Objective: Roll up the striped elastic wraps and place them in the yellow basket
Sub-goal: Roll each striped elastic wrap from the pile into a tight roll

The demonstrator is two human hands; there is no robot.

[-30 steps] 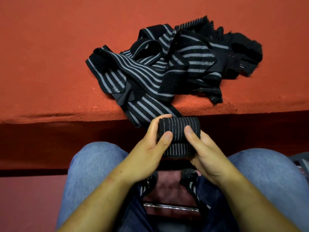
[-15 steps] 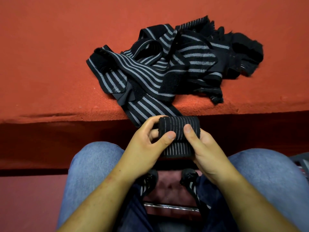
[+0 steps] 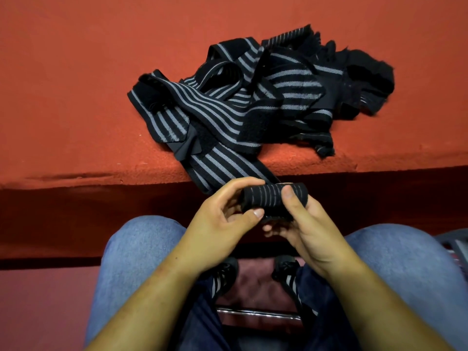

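Roll (image 3: 274, 201) is just off the red surface's (image 3: 76, 171) front edge, with your left hand (image 3: 217, 224) and right hand (image 3: 306, 226) clamped on it. It's soft, light and springy, and will likely unwind. Pinch across the outer lap. The tail (image 3: 222, 168) leads to the pile (image 3: 253, 97).

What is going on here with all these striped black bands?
A seated person is partway through a tidying job. The left hand and the right hand both grip a roll of striped elastic wrap in front of the knees. Its unrolled tail runs up over the edge of the red surface to a pile of loose wraps lying there. This wrap is not yet fully rolled, and more wait in the pile. No yellow basket shows in this view.
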